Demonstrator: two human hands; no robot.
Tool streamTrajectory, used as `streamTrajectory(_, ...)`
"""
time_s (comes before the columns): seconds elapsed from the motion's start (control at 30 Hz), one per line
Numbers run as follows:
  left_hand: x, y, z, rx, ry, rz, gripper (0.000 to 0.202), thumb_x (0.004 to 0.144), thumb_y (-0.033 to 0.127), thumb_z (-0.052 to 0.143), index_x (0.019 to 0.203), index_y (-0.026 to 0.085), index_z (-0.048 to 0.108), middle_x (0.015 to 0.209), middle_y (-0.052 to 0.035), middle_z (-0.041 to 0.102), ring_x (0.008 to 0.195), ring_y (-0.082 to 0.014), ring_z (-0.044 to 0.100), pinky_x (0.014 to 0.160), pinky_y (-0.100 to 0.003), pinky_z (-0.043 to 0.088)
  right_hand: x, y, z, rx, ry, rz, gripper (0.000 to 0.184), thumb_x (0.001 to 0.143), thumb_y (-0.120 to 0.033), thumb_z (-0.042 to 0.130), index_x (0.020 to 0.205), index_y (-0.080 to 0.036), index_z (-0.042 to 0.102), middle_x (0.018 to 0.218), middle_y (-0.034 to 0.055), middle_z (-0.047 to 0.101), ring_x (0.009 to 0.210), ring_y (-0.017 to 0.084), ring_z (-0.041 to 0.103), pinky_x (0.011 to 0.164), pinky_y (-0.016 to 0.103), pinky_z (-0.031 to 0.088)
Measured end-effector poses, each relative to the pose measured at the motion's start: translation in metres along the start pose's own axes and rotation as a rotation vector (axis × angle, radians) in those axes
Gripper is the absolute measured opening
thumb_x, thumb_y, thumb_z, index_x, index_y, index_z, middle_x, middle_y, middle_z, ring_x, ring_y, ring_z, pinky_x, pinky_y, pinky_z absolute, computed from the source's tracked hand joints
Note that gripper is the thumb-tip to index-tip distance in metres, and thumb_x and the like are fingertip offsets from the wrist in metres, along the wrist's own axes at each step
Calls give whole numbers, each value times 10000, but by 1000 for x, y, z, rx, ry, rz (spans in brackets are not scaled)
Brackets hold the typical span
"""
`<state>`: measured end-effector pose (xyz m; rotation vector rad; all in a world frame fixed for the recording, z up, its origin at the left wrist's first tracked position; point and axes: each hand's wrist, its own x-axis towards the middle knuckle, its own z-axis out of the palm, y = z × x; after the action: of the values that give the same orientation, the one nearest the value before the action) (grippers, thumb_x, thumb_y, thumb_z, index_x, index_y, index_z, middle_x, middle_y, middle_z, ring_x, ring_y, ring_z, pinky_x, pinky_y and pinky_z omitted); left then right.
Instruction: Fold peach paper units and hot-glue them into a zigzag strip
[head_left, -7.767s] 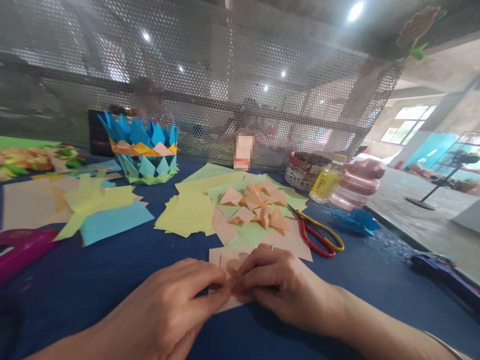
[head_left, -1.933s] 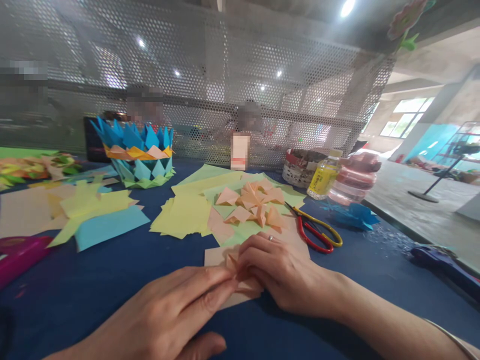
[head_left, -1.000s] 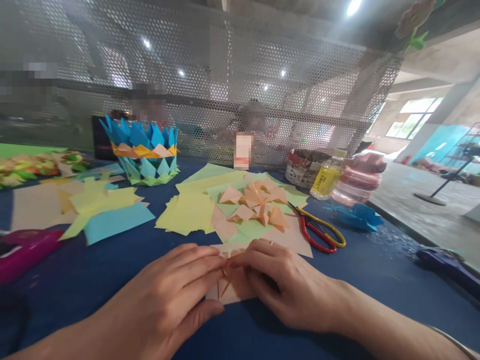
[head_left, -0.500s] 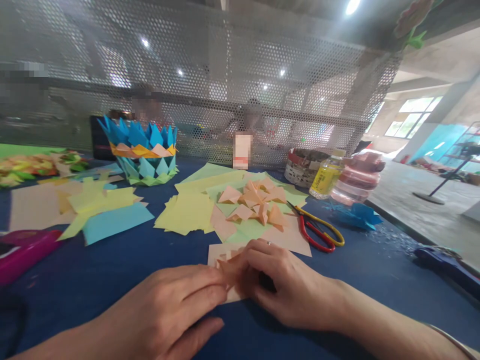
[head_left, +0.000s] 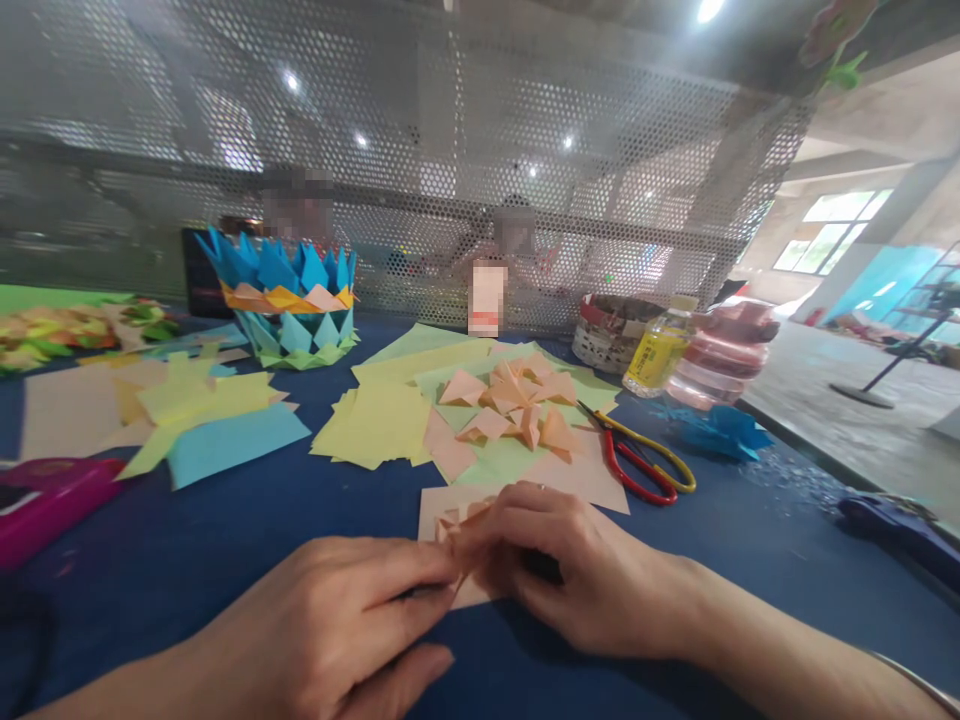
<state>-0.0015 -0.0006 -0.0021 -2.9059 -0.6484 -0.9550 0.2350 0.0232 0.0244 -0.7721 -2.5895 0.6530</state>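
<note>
My left hand (head_left: 337,625) and my right hand (head_left: 570,575) meet at the near middle of the blue table (head_left: 187,560). Both pinch a small folded peach paper piece (head_left: 459,520), which rests on a flat peach sheet (head_left: 435,505). The fingers of both hands are closed on the fold, and much of the piece is hidden under them. Just beyond lies a pile of folded peach triangles (head_left: 514,405) on light green paper (head_left: 495,460).
Red and yellow scissors (head_left: 641,465) lie right of the pile. Yellow sheets (head_left: 375,425) and a blue sheet (head_left: 232,440) lie to the left. A blue paper basket (head_left: 289,300), a yellow bottle (head_left: 660,350), a pink object (head_left: 45,495) and a mesh screen (head_left: 450,150) surround them.
Over the last second my hands drew slightly nearer to me with the peach piece, the fingers re-pinching its fold. Everything else on the table stayed put.
</note>
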Motion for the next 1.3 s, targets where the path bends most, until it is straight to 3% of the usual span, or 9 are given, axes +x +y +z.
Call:
streamTrajectory(0.3,-1,-2,1,43,-5,15,230,949,220,515,1139,174,636,1096,-40,720,965,-150,700,857,-198,563,-1,0,-2,-5,-13,-41,293,793,55,505,942,-134,673,898,45,642,857,136,614,777,225,501)
streamTrajectory(0.5,-2,-2,3,63,-29,22,282,989,231,422,1208,207,598,1161,-28,691,974,-154,688,797,-227,571,-1,3,0,-7,1,2,319,824,10,542,1067,-130,694,947,74,647,889,159,628,806,256,501)
streamTrajectory(0.77,-4,-1,5,26,0,8,228,975,226,464,1079,202,665,1150,-36,687,1010,-161,671,838,-231,552,0,2,1,30,28,-30,286,803,29,546,992,-121,699,905,65,647,856,146,628,779,243,501)
streamTrajectory(1.0,-5,-1,5,-20,26,-16,208,963,235,498,1092,207,659,1140,-36,703,956,-167,704,785,-229,575,-1,1,-4,-35,-23,-55,278,703,64,523,814,-145,670,869,49,639,793,152,619,732,252,505)
streamTrajectory(1.3,-4,-1,6,61,-42,2,290,1004,300,415,1215,209,592,1160,-37,688,985,-164,689,790,-224,569,-2,2,-5,-38,-45,-57,310,690,50,519,862,-135,698,883,62,643,809,159,624,718,251,516)
